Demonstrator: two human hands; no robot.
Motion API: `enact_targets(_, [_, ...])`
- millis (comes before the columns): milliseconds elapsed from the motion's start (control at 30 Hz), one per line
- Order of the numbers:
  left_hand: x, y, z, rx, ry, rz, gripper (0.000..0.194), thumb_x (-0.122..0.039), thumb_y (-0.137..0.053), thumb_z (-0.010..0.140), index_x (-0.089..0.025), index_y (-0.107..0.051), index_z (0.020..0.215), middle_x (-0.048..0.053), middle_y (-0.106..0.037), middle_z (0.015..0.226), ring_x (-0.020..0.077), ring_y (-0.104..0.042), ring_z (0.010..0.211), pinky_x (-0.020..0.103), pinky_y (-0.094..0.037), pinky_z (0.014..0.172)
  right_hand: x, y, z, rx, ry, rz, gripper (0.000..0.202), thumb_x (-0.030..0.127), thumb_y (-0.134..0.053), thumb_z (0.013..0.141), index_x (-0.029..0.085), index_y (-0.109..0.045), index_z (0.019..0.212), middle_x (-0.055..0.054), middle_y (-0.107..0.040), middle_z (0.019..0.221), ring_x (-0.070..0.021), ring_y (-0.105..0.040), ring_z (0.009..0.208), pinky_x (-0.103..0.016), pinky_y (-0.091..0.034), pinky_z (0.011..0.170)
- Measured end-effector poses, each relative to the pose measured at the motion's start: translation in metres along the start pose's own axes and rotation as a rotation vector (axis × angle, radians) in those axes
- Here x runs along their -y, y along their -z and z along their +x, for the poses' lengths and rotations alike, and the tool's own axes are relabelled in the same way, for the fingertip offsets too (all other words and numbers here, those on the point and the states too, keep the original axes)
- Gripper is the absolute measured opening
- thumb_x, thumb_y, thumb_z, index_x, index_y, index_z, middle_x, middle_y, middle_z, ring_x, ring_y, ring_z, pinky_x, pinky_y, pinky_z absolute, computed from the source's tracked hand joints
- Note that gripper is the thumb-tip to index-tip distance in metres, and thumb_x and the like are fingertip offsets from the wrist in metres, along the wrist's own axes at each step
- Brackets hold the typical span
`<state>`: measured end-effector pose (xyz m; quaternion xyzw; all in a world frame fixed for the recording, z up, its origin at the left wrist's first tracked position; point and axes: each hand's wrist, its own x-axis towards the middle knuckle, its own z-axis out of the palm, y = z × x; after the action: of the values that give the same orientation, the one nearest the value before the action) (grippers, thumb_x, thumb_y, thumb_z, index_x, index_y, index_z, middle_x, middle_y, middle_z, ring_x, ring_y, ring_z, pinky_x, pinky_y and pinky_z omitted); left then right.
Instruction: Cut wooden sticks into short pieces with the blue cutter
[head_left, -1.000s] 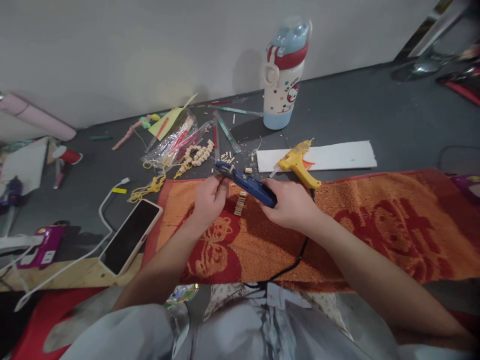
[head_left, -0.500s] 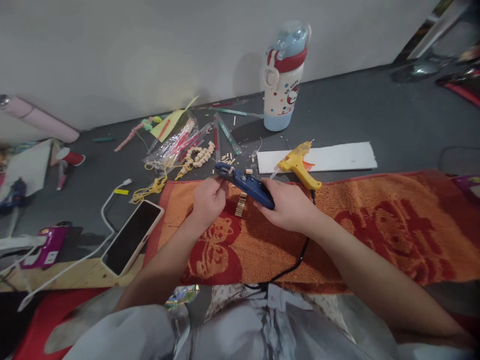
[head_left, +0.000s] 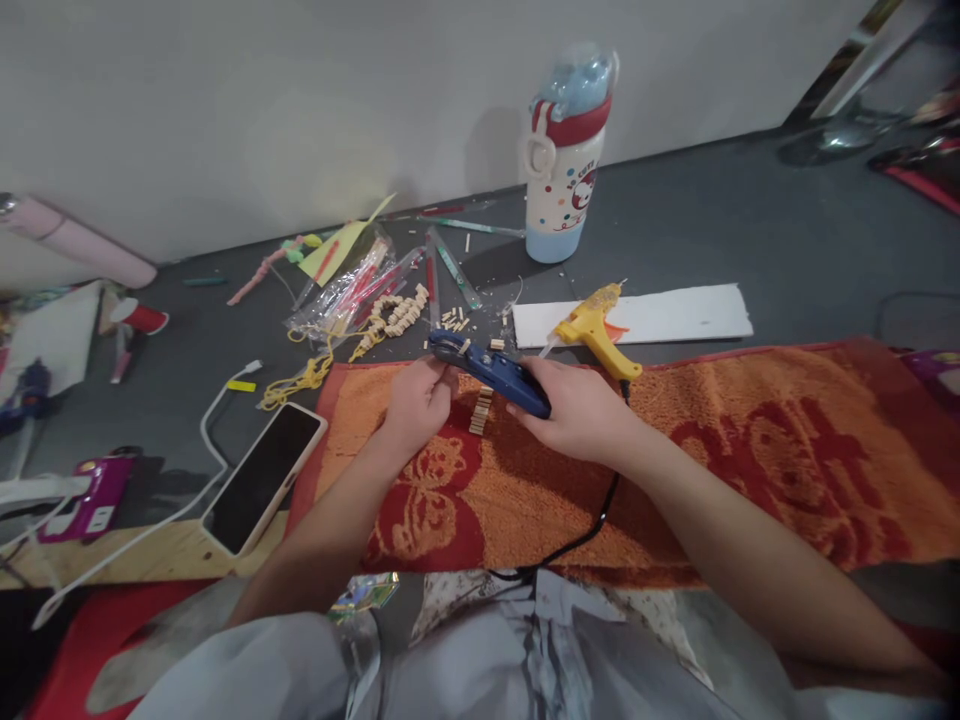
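My right hand (head_left: 577, 410) is closed around the handle of a blue hand cutter (head_left: 499, 375), which slants up and to the left over the towel. At the cutter's far end, my left hand (head_left: 420, 400) is closed, thumb and fingers pinched together; what lies between those fingers is hidden. A small pale piece of wood (head_left: 466, 346) shows at the cutter's head. Under the cutter, a row of short wooden pieces (head_left: 481, 412) lies side by side on the orange towel (head_left: 757, 440). More cut bits of wood (head_left: 454, 319) are scattered just beyond the cutter.
A yellow glue gun (head_left: 596, 325) rests partly on a white board (head_left: 686, 312), its black cord crossing the towel. Behind stands a water bottle (head_left: 564, 190). To the left lie a beaded wooden string (head_left: 397, 312), plastic packets (head_left: 356, 280), a phone (head_left: 265, 480) and a white cable (head_left: 210, 420).
The cutter's head has dipped slightly toward the towel. Both hands keep their grip and stay in nearly the same place.
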<state>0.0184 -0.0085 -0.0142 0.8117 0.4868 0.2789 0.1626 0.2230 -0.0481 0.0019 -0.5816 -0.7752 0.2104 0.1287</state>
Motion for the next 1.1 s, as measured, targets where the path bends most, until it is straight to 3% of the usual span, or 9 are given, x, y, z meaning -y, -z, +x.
enact_targets(367, [-0.001,-0.002,0.0,-0.075,0.058,0.002,0.02,-0.027,-0.044,0.087,-0.019,-0.053,0.071,0.003,-0.061,0.067,0.0151,-0.057,0.064,0.026,-0.043,0.062,0.001,-0.003,0.002,-0.023,-0.055,0.006,0.029,0.031,-0.054,0.077,0.016,-0.06,0.101,-0.01,-0.069,0.084,-0.0235,-0.064,0.073,-0.03,-0.038,0.06])
enact_targets(467, [-0.003,-0.007,0.001,-0.166,0.122,-0.181,0.02,-0.035,-0.047,0.088,-0.018,-0.057,0.09,0.004,-0.064,0.081,0.0156,-0.06,0.077,0.028,-0.047,0.073,0.0,-0.003,0.005,-0.063,-0.083,0.057,0.035,0.033,-0.053,0.079,0.016,-0.059,0.108,-0.011,-0.07,0.089,-0.0242,-0.064,0.075,-0.03,-0.039,0.062])
enact_targets(567, [-0.001,-0.016,0.002,-0.264,0.229,-0.476,0.035,-0.043,-0.052,0.086,-0.018,-0.051,0.111,0.006,-0.062,0.095,0.014,-0.06,0.084,0.028,-0.049,0.077,0.0,-0.003,0.008,-0.126,-0.095,0.137,0.032,0.033,-0.052,0.079,0.016,-0.06,0.104,-0.01,-0.07,0.088,-0.0231,-0.064,0.075,-0.03,-0.04,0.062])
enact_targets(700, [-0.002,-0.025,0.005,-0.304,0.378,-0.701,0.037,-0.045,-0.057,0.082,-0.017,-0.05,0.104,0.003,-0.059,0.084,0.0104,-0.056,0.07,0.023,-0.047,0.064,0.004,-0.003,0.009,-0.168,-0.082,0.285,0.026,0.034,-0.053,0.077,0.017,-0.06,0.096,-0.008,-0.069,0.084,-0.0214,-0.062,0.072,-0.03,-0.041,0.063])
enact_targets(767, [-0.007,-0.026,0.006,-0.286,0.401,-0.751,0.037,-0.046,-0.059,0.079,-0.016,-0.052,0.1,0.002,-0.06,0.08,0.0112,-0.057,0.069,0.025,-0.047,0.064,0.006,-0.004,0.009,-0.184,-0.08,0.346,0.025,0.031,-0.052,0.077,0.017,-0.059,0.097,-0.008,-0.069,0.083,-0.0211,-0.062,0.072,-0.031,-0.043,0.065])
enact_targets(933, [-0.028,-0.028,0.005,-0.029,0.349,-0.82,0.043,-0.05,-0.067,0.07,-0.014,-0.06,0.093,0.009,-0.068,0.09,0.0194,-0.063,0.084,0.033,-0.05,0.078,0.004,-0.009,0.01,-0.187,-0.054,0.389,0.021,0.026,-0.052,0.074,0.018,-0.06,0.092,-0.007,-0.069,0.083,-0.0199,-0.061,0.071,-0.029,-0.044,0.065])
enact_targets(1100, [-0.041,-0.034,0.007,-0.021,0.334,-0.805,0.051,-0.052,-0.072,0.066,-0.014,-0.06,0.098,0.012,-0.066,0.102,0.0227,-0.063,0.094,0.035,-0.05,0.083,0.002,-0.011,0.01,-0.215,-0.057,0.442,0.025,0.026,-0.049,0.074,0.016,-0.061,0.094,-0.007,-0.069,0.081,-0.0201,-0.062,0.071,-0.03,-0.045,0.065])
